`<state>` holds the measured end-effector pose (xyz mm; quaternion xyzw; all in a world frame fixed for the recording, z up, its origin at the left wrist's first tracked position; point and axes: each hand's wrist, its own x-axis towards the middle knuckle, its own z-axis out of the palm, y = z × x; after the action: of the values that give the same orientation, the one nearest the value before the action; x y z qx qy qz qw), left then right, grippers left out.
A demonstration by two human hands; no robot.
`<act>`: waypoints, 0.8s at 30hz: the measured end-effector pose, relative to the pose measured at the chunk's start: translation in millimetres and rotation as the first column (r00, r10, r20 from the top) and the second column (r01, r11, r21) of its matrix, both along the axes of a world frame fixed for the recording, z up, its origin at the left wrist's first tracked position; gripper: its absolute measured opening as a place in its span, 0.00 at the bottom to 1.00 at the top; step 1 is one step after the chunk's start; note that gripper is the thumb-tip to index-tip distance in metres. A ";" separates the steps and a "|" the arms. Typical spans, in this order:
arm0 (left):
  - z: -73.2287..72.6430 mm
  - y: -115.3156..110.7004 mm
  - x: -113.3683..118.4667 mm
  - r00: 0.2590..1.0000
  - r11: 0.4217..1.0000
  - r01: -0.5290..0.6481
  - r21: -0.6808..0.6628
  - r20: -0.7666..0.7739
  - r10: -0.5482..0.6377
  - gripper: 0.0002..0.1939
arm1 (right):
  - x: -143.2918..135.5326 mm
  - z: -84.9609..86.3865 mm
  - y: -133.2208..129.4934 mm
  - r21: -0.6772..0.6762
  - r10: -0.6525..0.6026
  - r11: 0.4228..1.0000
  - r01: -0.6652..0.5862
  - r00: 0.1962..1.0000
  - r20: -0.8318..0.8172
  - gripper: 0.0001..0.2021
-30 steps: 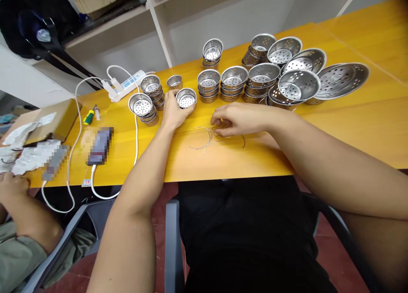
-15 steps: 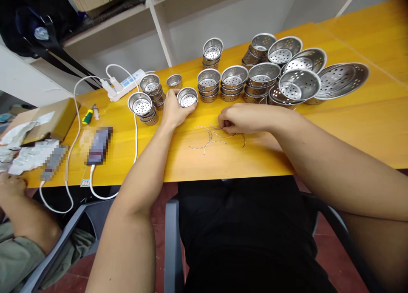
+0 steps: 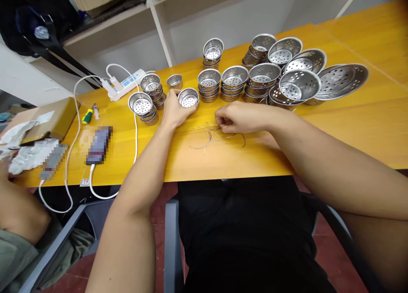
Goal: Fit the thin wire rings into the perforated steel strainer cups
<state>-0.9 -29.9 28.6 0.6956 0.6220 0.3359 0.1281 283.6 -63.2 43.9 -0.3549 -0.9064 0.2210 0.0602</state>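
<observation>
My left hand (image 3: 176, 110) is closed round a small perforated metal cup (image 3: 188, 98), thumb on the near side and fingers at the far left. Its open mouth faces up toward me. To the right, my right hand (image 3: 232, 118) pinches a thin curved wire (image 3: 211, 123) just above the table; part of the wire is hidden by the fingers. Several loose bent wires (image 3: 208, 140) lie on the table below and between the hands. A single small cup (image 3: 174, 81) stands just behind my left hand.
Stacked perforated cups (image 3: 140, 104) stand left of my left hand. More stacks (image 3: 235, 77) and wide perforated bowls (image 3: 346, 81) line the back right. A power strip (image 3: 127, 84), a phone (image 3: 99, 145), a screwdriver (image 3: 87, 116) and a carton (image 3: 60, 118) are at left, beside another person's arm (image 3: 22, 208).
My right hand has shifted slightly left, and a wire end now shows past its fingertips. My left hand and cup barely moved. The other person's arm at left has moved.
</observation>
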 end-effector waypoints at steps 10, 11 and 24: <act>-1.8 1.9 -1.3 1.000 1.000 0.004 0.001 0.002 -0.004 0.35 | 2.8 -6.3 9.3 0.171 0.064 0.985 -0.022 0.968 -0.244 0.04; -1.9 1.9 -1.2 1.000 1.000 0.005 0.001 0.001 -0.005 0.35 | 3.3 -7.5 10.1 0.186 0.071 0.982 -0.023 0.965 -0.254 0.04; -3.4 -3.7 -2.9 0.995 0.993 0.099 0.060 0.019 -0.100 0.38 | 6.5 -15.8 15.8 0.249 -0.013 0.965 0.082 0.964 -0.264 0.20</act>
<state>-3.8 -33.5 25.2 0.7255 0.5749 0.3549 0.1310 290.1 -47.3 28.1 -0.3338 -0.9028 0.1444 0.2296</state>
